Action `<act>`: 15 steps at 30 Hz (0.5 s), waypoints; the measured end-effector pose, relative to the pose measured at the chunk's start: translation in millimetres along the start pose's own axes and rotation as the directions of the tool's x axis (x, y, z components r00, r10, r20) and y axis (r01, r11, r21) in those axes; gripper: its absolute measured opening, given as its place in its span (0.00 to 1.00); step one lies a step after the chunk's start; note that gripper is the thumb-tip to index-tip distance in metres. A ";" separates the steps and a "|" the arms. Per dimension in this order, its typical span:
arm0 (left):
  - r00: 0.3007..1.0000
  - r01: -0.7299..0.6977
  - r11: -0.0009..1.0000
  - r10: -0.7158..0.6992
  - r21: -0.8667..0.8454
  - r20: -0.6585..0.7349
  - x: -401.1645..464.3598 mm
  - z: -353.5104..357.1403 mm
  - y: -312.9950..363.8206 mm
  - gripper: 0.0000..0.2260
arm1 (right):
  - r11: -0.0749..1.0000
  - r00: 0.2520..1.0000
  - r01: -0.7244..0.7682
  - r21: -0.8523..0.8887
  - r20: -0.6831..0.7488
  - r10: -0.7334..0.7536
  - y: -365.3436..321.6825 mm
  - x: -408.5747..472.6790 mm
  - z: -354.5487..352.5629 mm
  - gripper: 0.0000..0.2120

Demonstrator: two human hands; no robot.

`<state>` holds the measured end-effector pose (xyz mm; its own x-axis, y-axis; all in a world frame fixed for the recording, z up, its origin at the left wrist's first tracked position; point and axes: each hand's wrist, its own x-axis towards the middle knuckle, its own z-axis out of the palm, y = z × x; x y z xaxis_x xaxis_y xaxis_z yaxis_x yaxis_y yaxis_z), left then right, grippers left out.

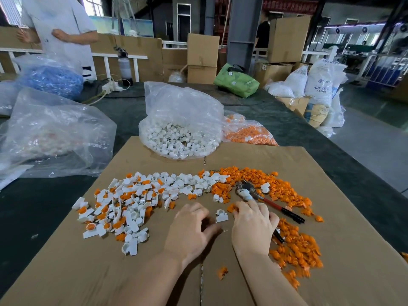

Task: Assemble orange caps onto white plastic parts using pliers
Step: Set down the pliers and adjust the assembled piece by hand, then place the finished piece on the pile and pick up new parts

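Nearest me, both of the person's hands work low over the cardboard sheet (pixel 331 272). The left hand (pixel 189 228) hovers with fingers loosely curled and holds nothing that I can see. The right hand (pixel 251 226) curls round the handles of the pliers (pixel 265 200), whose head points away over the orange pile, while its fingertips touch an orange cap (pixel 232 208). Between the hands lies one white plastic part (pixel 221 215), alone, ring upward.

To my eye the step is pairing: bring that cap over the white ring and seat it square before squeezing, or it may go on crooked.

Further out, the finished pieces (pixel 117 208) lie heaped to the left and the loose orange caps (pixel 289 244) to the right. Beyond the sheet sit the bag of white parts (pixel 181 138) and the bag of orange caps (pixel 249 134).
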<state>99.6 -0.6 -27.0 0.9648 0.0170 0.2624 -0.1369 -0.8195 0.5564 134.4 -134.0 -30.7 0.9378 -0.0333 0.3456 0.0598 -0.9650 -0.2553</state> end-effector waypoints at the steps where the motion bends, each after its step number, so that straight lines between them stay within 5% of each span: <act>1: 1.000 0.003 0.999 -0.003 -0.035 0.008 -0.1 -0.8 0.8 0.08 | 1.000 1.000 -0.005 0.027 -0.017 0.006 -0.1 -0.6 -0.2 0.10; 9: 0.997 -0.015 1.000 0.017 -0.025 0.081 0.1 2.0 1.0 0.13 | 0.978 0.971 0.098 0.184 -0.232 -0.053 -2.9 -2.6 0.0 0.06; 15: 0.992 0.088 0.978 -0.102 -0.189 -0.068 -0.6 -5.2 2.7 0.06 | 0.958 0.964 0.173 0.229 -0.239 -0.117 -2.4 -4.4 -0.7 0.07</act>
<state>97.4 0.1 -21.5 0.9561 0.1396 0.2576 -0.0919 -0.6919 0.7161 129.9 -131.7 -31.0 0.8154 0.0188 0.5787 0.2977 -0.8708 -0.3912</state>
